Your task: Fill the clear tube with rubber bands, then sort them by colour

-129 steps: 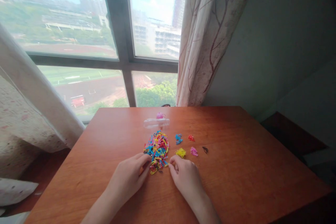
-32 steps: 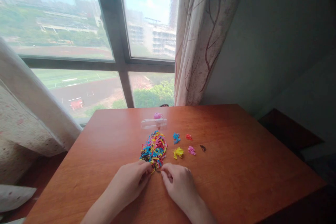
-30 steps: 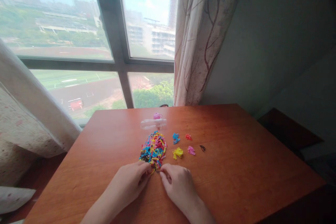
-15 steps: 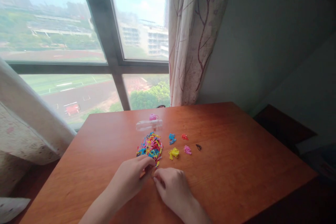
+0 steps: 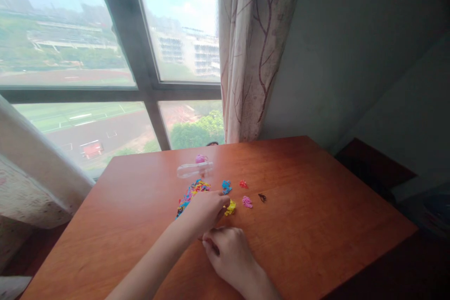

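My left hand (image 5: 208, 206) reaches over a mixed heap of small coloured rubber bands (image 5: 192, 193), its bent fingertips at the edge of the yellow bands (image 5: 230, 207). Those fingers look pinched together; whatever is between them is hidden. Closer to me, my right hand (image 5: 227, 248) rests on the table with thumb and forefinger closed; a tiny dark bit shows at the tips, too small to name. Small groups of blue bands (image 5: 227, 186), red bands (image 5: 243, 184), pink bands (image 5: 247, 202) and black bands (image 5: 262, 198) lie right of the heap.
Behind the heap, a clear plastic container (image 5: 193, 169) lies on the wooden table (image 5: 309, 206), with a purple-pink object (image 5: 201, 159) beside it. A window (image 5: 147, 93) and a patterned curtain (image 5: 246, 56) stand past the table's far edge.
My left hand has moved from the heap's near edge, beside my right hand, forward and right to the yellow bands. My right hand stays nearly in place. The view has shifted slightly.
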Demonstrator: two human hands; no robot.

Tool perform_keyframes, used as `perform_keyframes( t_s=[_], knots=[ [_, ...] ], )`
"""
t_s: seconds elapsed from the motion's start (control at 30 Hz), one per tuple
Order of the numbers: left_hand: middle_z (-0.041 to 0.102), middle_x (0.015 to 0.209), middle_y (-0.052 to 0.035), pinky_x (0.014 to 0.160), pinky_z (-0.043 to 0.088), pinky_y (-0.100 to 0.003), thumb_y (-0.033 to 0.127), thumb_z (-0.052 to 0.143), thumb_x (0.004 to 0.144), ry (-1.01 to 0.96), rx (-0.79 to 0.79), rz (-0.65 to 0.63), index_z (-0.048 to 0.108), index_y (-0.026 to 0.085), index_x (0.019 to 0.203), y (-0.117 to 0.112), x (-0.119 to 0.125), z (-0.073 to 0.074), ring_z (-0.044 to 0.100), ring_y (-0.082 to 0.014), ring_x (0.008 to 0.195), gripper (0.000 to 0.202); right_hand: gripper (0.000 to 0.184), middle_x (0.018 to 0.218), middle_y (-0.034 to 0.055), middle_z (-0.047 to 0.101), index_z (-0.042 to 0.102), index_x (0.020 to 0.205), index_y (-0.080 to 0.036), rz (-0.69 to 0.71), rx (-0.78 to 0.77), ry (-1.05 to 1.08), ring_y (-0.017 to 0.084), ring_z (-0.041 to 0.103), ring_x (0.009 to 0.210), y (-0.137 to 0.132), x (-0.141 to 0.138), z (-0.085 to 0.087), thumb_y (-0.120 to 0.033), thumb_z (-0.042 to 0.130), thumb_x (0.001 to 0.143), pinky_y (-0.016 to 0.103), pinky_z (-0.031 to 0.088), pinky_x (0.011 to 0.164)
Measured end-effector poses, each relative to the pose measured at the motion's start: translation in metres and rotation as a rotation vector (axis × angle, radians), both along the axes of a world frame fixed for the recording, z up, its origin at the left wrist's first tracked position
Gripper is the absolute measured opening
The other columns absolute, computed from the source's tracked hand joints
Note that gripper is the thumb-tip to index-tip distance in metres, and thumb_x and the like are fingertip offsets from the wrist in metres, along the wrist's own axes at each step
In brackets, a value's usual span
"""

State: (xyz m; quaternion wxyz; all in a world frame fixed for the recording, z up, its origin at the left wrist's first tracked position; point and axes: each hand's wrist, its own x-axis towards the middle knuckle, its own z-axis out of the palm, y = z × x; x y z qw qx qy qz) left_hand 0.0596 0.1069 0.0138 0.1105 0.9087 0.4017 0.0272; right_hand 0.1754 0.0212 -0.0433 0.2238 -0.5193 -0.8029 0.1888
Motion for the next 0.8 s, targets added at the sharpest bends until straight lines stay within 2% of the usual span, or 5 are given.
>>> perform_keyframes(
  t_s=[0.17,0.33,0.53,0.63,0.8],
  knots=[
    [0.073,0.086,-0.0045,0.059,0.043,-0.024,0.015,0.052,0.084,-0.024,0.015,0.056,0.067,0.021,0.085,-0.001,-0.011,0.005,0.068,-0.0203,0.075,0.016,0.015,0.079,-0.0033,0.073,0.065,0.083,-0.024,0.017,0.015,0.054,0.014,0.067,0.072,0.0,0.001,0.0,-0.013,0.055,0.083,0.023,0.034,0.061],
    [0.072,0.088,-0.0031,0.064,0.045,-0.023,0.018,0.047,0.09,-0.125,0.036,0.155,0.066,0.022,0.09,-0.013,-0.045,0.005,0.067,-0.0173,0.074,0.019,0.014,0.076,-0.0018,0.072,0.065,0.083,-0.023,-0.011,0.045,0.08,0.014,0.066,0.071,-0.001,0.002,0.002,-0.014,0.054,0.085,0.022,0.036,0.063],
    [0.071,0.075,0.0,0.058,0.045,-0.02,0.027,0.048,0.092,-0.456,0.092,0.322,0.065,0.021,0.091,-0.047,-0.082,-0.018,0.063,-0.013,0.061,0.018,0.013,0.069,-0.0025,0.067,0.063,0.08,-0.023,-0.032,0.088,0.164,0.013,0.061,0.065,-0.002,0.001,0.004,-0.016,0.053,0.085,0.021,0.035,0.063],
    [0.071,0.072,0.0006,0.055,0.047,-0.019,0.027,0.05,0.091,-0.59,0.099,0.341,0.066,0.02,0.089,-0.06,-0.084,-0.031,0.062,-0.0115,0.055,0.017,0.015,0.066,-0.002,0.065,0.064,0.078,-0.022,-0.057,0.122,0.205,0.013,0.059,0.062,-0.002,0.001,0.003,-0.018,0.052,0.087,0.022,0.035,0.061],
    [0.073,0.078,-0.0007,0.06,0.05,-0.019,0.024,0.051,0.09,-0.63,0.091,0.343,0.068,0.021,0.089,-0.063,-0.081,-0.042,0.067,-0.0131,0.064,0.017,0.018,0.061,-0.0019,0.06,0.067,0.084,-0.022,-0.168,0.125,0.295,0.012,0.054,0.056,-0.001,0.007,0.001,-0.023,0.05,0.09,0.022,0.034,0.057]
  ],
)
